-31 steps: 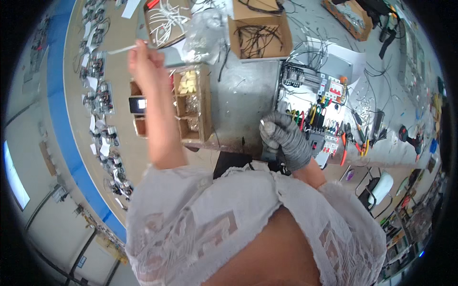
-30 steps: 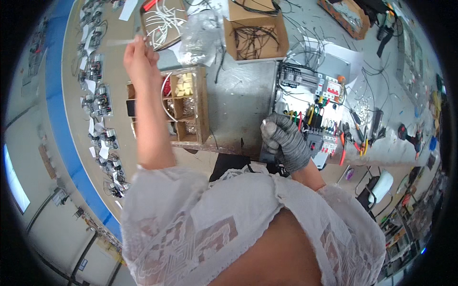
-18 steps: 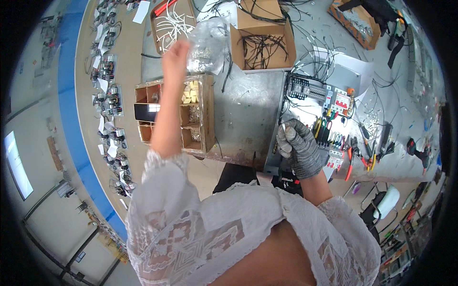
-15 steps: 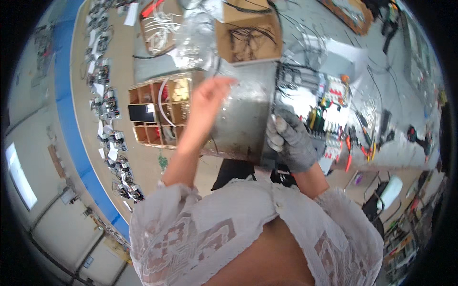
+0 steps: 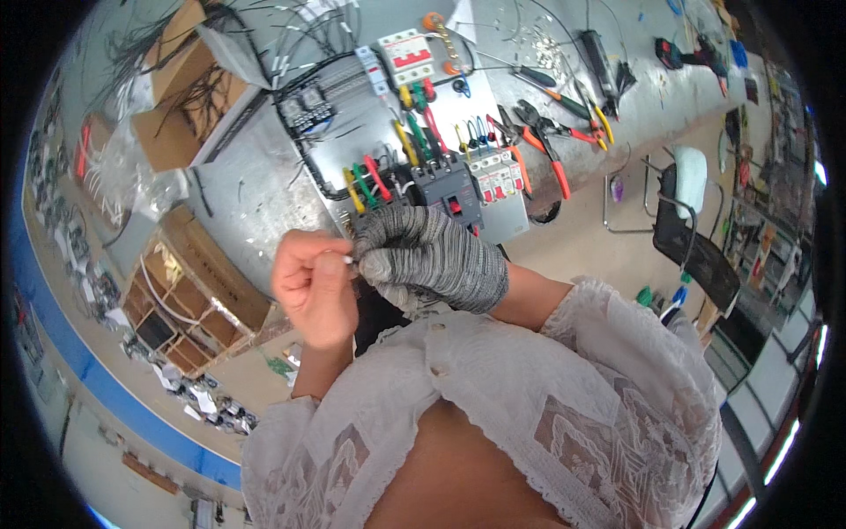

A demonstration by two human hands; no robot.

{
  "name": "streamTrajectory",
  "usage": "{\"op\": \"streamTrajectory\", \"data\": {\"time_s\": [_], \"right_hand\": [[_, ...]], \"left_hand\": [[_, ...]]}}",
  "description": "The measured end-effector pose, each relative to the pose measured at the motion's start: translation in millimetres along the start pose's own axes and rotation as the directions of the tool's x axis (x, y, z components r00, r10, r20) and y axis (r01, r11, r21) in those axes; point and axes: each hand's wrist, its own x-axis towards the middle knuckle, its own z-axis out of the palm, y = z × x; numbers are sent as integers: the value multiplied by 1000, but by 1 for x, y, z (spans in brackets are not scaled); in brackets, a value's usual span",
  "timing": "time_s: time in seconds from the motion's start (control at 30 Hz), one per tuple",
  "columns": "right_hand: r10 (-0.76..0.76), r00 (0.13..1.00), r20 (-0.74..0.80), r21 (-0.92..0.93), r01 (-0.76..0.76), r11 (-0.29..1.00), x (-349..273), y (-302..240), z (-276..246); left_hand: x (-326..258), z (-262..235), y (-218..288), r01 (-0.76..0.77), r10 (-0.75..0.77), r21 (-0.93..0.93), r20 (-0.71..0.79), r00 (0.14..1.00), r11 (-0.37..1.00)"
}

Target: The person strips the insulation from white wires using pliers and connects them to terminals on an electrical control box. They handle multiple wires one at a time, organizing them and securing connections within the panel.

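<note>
My bare left hand (image 5: 319, 286) and my gloved right hand (image 5: 432, 260) meet in front of my chest, at the near edge of the bench. Thumb and forefinger of the left are pinched on a small white piece (image 5: 350, 259), too small to name. The fingers of the grey knit glove are closed right beside it; what they hold is hidden. Just beyond the hands lies a white mounting plate (image 5: 348, 145). On it are a dark moulded-case breaker (image 5: 449, 189), small breakers with red levers (image 5: 495, 179) and wires with yellow, green and red sleeves (image 5: 370, 176).
A divided cardboard box (image 5: 211, 264) stands at the left edge, with an open carton of black wires (image 5: 207, 106) beyond. Pliers (image 5: 546, 141), a screwdriver (image 5: 538, 78) and a cordless drill (image 5: 696, 57) lie to the right. A chair (image 5: 692, 212) stands off the bench's right side.
My left hand has come back from beside the divided box to meet the right hand, now pinching a small white piece. The view has turned toward the right, bringing the plate nearer the middle.
</note>
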Motion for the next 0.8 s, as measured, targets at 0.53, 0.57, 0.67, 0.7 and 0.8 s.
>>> {"op": "streamTrajectory", "data": {"time_s": [0.53, 0.57, 0.67, 0.7, 0.8], "right_hand": [[-201, 972, 122, -206, 222, 953, -55, 72, -30], [-275, 951, 142, -255, 304, 918, -59, 85, -34], [-332, 922, 200, -334, 383, 861, -79, 121, -41], [-314, 928, 202, -273, 361, 891, -89, 132, -44], [-322, 921, 218, -166, 360, 918, -114, 169, -52]], "left_hand": [[-66, -7, -35, -202, 199, -9, 220, 955, 979], [-79, -9, -41, -234, 228, -2, 247, 942, 972], [-119, -10, -64, -328, 309, 46, 234, 922, 944], [-136, -8, -68, -360, 337, 81, 210, 918, 930], [-178, -7, -82, -364, 313, 163, 271, 910, 917]]}}
